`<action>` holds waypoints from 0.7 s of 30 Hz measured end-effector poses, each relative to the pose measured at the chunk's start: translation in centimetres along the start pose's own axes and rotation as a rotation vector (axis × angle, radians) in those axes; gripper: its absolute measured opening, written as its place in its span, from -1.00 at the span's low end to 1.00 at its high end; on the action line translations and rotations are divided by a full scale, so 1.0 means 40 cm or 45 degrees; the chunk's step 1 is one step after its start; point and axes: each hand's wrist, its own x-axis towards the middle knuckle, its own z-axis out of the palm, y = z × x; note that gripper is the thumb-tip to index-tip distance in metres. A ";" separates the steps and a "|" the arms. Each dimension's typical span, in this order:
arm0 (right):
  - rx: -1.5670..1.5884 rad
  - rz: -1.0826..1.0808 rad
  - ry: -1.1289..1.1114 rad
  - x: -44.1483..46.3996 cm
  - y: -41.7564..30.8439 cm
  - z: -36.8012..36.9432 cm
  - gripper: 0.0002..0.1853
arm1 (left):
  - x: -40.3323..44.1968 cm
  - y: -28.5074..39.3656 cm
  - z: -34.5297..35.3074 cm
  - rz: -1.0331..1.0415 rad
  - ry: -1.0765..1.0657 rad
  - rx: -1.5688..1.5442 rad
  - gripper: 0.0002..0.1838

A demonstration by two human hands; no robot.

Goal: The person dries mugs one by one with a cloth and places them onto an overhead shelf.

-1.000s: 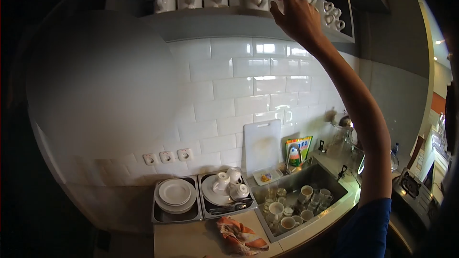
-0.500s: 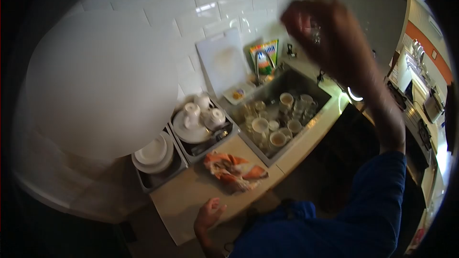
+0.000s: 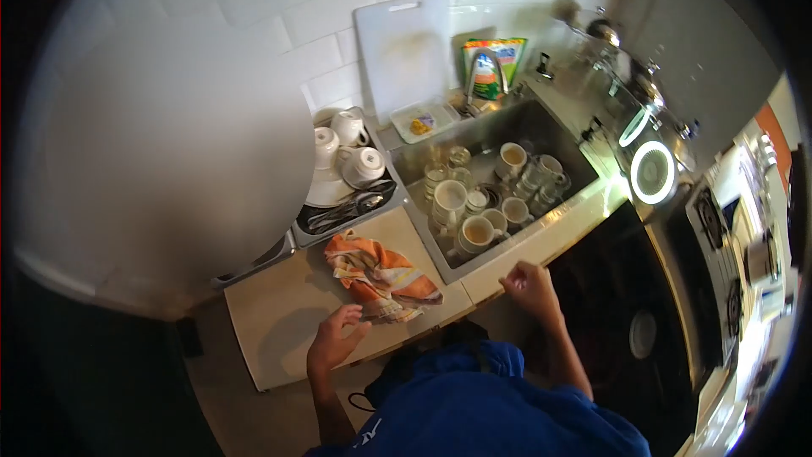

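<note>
Left hand (image 3: 337,340): lower centre of frame, fingers parted and slightly bent, nothing seen in the grasp; fingertips at the lower edge of the cloth (image 3: 381,275), contact not determinable.

Right hand (image 3: 531,288): right of lower centre, beside the sink's front edge, fingers curled inward; whether anything lay within could not be told.

Cloth: one, orange and white, crumpled, on the pale counter (image 3: 279,330) just below the middle of frame.

Stage, as judged: between holds, the left hand nearest the cloth. A grip on it called for lowering the left fingers and closing them on a fold.

Sink (image 3: 430,247): right of centre; held cups (image 3: 450,197), some with brownish contents, and clear glasses (image 3: 435,176).

Metal tray (image 3: 299,239): left of centre; held upturned white cups (image 3: 367,164), a plate (image 3: 326,195) and cutlery (image 3: 364,202).

Upper centre: cutting board (image 3: 404,51), leaning on the tiles; pouch (image 3: 510,52), partly behind the tap.

Obscured: left of frame, by a grey-white blur (image 3: 169,144) that cut off the tray's left side. Right palm hidden; glassware at upper right indistinct; stove (image 3: 715,220) distorted at the right margin.
</note>
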 end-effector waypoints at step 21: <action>0.156 0.080 0.107 0.043 0.237 -0.080 -0.82 | 0.834 0.129 -0.012 -0.423 0.691 0.705 0.06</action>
